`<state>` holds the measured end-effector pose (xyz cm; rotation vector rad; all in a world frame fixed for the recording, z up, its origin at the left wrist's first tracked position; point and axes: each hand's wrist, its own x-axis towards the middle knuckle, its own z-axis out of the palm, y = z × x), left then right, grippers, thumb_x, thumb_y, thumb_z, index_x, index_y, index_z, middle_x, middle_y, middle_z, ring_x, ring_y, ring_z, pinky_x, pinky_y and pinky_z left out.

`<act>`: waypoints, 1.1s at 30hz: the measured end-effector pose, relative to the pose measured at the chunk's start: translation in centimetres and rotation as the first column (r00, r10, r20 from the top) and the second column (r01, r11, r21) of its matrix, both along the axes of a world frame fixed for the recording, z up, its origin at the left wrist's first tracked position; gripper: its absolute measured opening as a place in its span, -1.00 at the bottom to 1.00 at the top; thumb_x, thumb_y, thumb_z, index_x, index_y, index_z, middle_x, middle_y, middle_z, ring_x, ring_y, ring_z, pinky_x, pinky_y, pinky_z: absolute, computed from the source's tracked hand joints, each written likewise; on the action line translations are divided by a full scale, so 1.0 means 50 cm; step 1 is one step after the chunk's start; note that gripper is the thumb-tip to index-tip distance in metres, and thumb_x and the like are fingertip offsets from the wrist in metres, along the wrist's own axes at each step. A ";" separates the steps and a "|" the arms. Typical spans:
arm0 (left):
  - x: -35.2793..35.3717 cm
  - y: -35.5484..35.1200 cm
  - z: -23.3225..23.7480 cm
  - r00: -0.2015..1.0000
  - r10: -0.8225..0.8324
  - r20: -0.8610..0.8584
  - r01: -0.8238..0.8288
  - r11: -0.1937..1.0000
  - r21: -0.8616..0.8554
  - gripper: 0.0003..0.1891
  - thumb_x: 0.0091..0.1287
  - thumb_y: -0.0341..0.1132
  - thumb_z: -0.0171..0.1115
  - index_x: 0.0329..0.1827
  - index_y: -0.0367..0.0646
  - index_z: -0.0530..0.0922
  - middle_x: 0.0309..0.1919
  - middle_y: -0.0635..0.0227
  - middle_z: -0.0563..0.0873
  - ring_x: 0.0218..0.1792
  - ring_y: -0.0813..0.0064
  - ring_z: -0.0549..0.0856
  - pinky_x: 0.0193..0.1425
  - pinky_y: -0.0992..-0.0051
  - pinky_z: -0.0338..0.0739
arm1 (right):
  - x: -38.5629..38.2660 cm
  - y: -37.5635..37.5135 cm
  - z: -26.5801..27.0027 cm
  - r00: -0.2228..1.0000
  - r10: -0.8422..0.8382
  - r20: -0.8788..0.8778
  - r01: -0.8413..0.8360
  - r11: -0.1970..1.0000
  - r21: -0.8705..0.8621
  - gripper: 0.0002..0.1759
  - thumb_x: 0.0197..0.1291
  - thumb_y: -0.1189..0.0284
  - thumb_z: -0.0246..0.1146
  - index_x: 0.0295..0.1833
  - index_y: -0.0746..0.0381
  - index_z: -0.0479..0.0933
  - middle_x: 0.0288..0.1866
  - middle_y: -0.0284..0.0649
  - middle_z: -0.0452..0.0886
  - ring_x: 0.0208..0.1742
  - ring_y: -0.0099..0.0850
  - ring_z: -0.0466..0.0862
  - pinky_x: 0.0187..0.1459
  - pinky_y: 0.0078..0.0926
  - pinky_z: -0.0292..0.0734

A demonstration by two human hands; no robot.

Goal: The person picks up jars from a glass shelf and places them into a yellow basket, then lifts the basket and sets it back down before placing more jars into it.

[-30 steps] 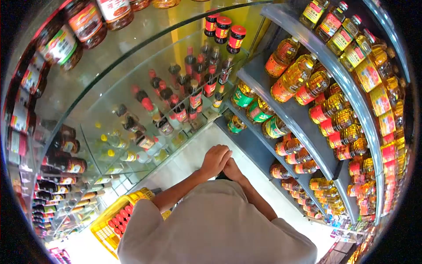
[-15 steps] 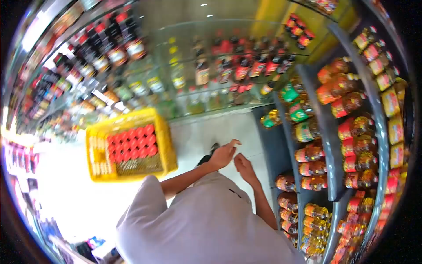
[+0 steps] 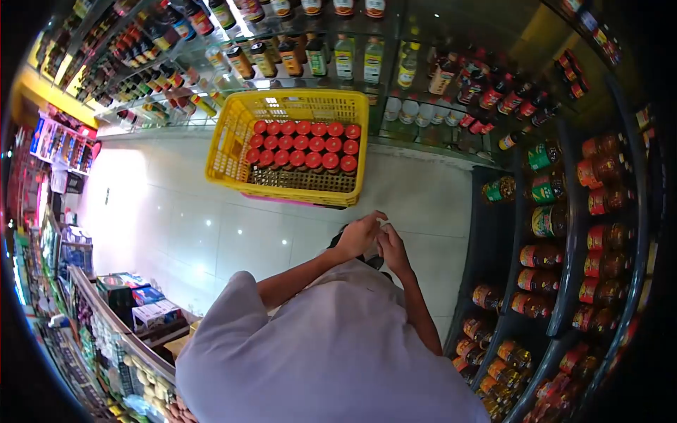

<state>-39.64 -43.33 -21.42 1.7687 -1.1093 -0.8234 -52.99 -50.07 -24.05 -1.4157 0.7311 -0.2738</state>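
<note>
shirt [image 3: 324,352]: pale short-sleeved shirt, soft cloth, fills the bottom middle; one person, two bare forearms coming out of it.
left hand [image 3: 358,237]: bare, raised in front of the chest, fingers loosely curled, one finger stretched toward the other hand.
right hand [image 3: 392,251]: bare, just beside the left hand, its fingertips touching the left one's.
grip: the hands meet fingertip to fingertip and nothing shows in either; cannot tell if they pinch something small or are released.
goods rack [image 3: 134,303]: at the near left edge of the floor, wire front, small flat boxes on top, blurred; count not readable.
floor [image 3: 211,225]: pale glossy tiles with light spots reflected.
yellow crate [image 3: 229,144]: one, hard plastic, rectangular, lattice walls, open top; stands on the floor beyond the hands, at the floor's far edge just before the glass shelves, well apart from both hands.
red-capped bottles [image 3: 303,144]: upright in the crate, packed toward its far side; round shiny red caps in three rows of about seven, exact count unsure; near strip of the crate bare.
glass shelves [image 3: 423,106]: clear tiers along the far edge, bottles dark, green and yellow; too many to count.
dark shelves [image 3: 564,233]: curved tiers at the right edge, round jars with red and orange labels, a few with green.
</note>
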 end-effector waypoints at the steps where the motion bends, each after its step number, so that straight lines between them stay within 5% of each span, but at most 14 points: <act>1: 0.016 0.018 0.001 1.000 0.010 -0.002 -0.010 1.000 -0.005 -0.75 0.37 -0.42 0.00 0.08 -0.05 0.47 -0.45 0.12 0.63 -0.29 0.06 0.68 -0.22 0.19 0.51 | 0.027 0.011 0.008 1.000 0.010 0.013 -0.010 1.000 -0.007 -0.82 0.48 0.38 -0.07 -0.23 0.18 0.31 -0.49 -0.41 0.34 -0.60 -0.68 0.31 -0.54 -0.64 0.25; 7: 0.166 0.115 0.027 0.986 0.160 0.042 -0.158 0.986 -0.059 -0.76 0.35 -0.40 0.01 0.06 -0.11 0.47 -0.35 0.06 0.68 -0.24 -0.04 0.67 -0.19 0.14 0.53 | 0.208 0.070 0.036 0.994 0.090 0.056 -0.091 0.996 0.020 -0.78 0.49 0.34 -0.05 -0.25 0.19 0.35 -0.49 -0.43 0.36 -0.58 -0.69 0.31 -0.52 -0.66 0.23; 9: 0.241 0.154 0.037 0.982 0.186 -0.024 -0.187 0.978 -0.091 -0.78 0.37 -0.41 0.01 0.04 -0.12 0.47 -0.33 0.06 0.69 -0.23 -0.06 0.67 -0.19 0.13 0.53 | 0.281 0.089 0.022 0.991 0.120 -0.053 -0.129 0.970 -0.207 -0.65 0.43 0.23 0.05 -0.29 0.30 0.41 -0.52 -0.26 0.48 -0.51 -0.50 0.48 -0.44 -0.38 0.36; 12: 0.389 0.213 0.040 0.959 0.241 0.151 -0.242 0.970 -0.007 -0.80 0.38 -0.41 0.01 0.03 -0.13 0.46 -0.33 0.02 0.70 -0.22 -0.06 0.67 -0.21 0.12 0.54 | 0.419 0.114 0.036 0.975 0.156 -0.159 -0.206 0.904 -0.375 -0.63 0.38 0.22 0.12 -0.31 0.33 0.47 -0.46 -0.14 0.57 -0.48 -0.34 0.56 -0.40 -0.29 0.39; 13: 0.450 0.231 0.012 0.951 0.277 0.134 -0.263 0.958 -0.115 -0.82 0.36 -0.36 0.07 -0.02 -0.14 0.45 -0.33 -0.01 0.69 -0.23 -0.06 0.67 -0.23 0.09 0.54 | 0.473 0.123 0.032 0.974 0.153 -0.165 -0.206 0.902 -0.379 -0.63 0.38 0.22 0.12 -0.31 0.33 0.47 -0.46 -0.14 0.57 -0.48 -0.34 0.56 -0.40 -0.29 0.39; 15: 0.575 0.265 -0.018 0.939 0.265 0.219 -0.270 0.963 -0.009 -0.81 0.34 -0.34 0.10 -0.03 -0.14 0.44 -0.35 -0.02 0.69 -0.26 -0.06 0.68 -0.23 0.08 0.54 | 0.570 0.137 -0.002 0.956 0.166 -0.242 -0.267 0.834 -0.483 -0.64 0.39 0.24 0.13 -0.29 0.34 0.40 -0.59 -0.27 0.43 -0.57 -0.37 0.42 -0.43 -0.39 0.36; 19: 0.776 0.266 -0.124 0.876 0.137 0.463 -0.282 0.923 0.261 -0.76 0.28 -0.31 0.17 -0.02 -0.10 0.41 -0.34 -0.01 0.67 -0.25 -0.06 0.68 -0.23 0.04 0.56 | 0.711 0.159 -0.078 0.954 0.215 -0.209 -0.293 0.819 -0.494 -0.72 0.36 0.28 0.15 -0.11 0.31 0.45 -0.50 -0.22 0.53 -0.47 -0.27 0.55 -0.34 -0.33 0.43; 21: 0.837 0.262 -0.198 0.792 0.031 0.610 -0.272 0.912 0.307 -0.66 0.23 -0.35 0.20 0.07 -0.01 0.40 -0.19 0.06 0.64 -0.14 0.00 0.68 -0.23 0.07 0.60 | 0.762 0.159 -0.106 0.876 0.270 -0.399 -0.426 0.822 -0.378 -0.67 0.34 0.33 0.16 0.11 0.27 0.41 -0.39 -0.19 0.58 -0.34 -0.27 0.63 -0.25 -0.30 0.47; 28: 0.917 0.221 -0.365 0.642 -0.332 0.691 -0.178 0.812 0.556 -0.38 0.08 -0.33 0.36 0.24 0.20 0.34 0.02 0.12 0.53 0.01 0.11 0.61 -0.17 0.19 0.63 | 0.885 0.174 -0.226 0.835 0.294 -0.465 -0.407 0.899 -0.162 -0.49 0.26 0.40 0.19 0.32 0.22 0.33 -0.32 -0.12 0.59 -0.29 -0.26 0.63 -0.19 -0.28 0.48; 33: 0.929 0.219 -0.417 0.683 -0.339 0.647 -0.176 0.783 0.596 -0.30 0.03 -0.37 0.40 0.25 0.28 0.30 0.01 0.07 0.52 0.00 0.10 0.62 -0.25 0.19 0.65 | 0.963 0.198 -0.364 0.936 0.160 -0.312 -0.271 0.896 -0.352 -0.34 0.17 0.49 0.15 0.42 0.27 0.21 -0.33 -0.09 0.57 -0.36 -0.29 0.58 -0.27 -0.29 0.47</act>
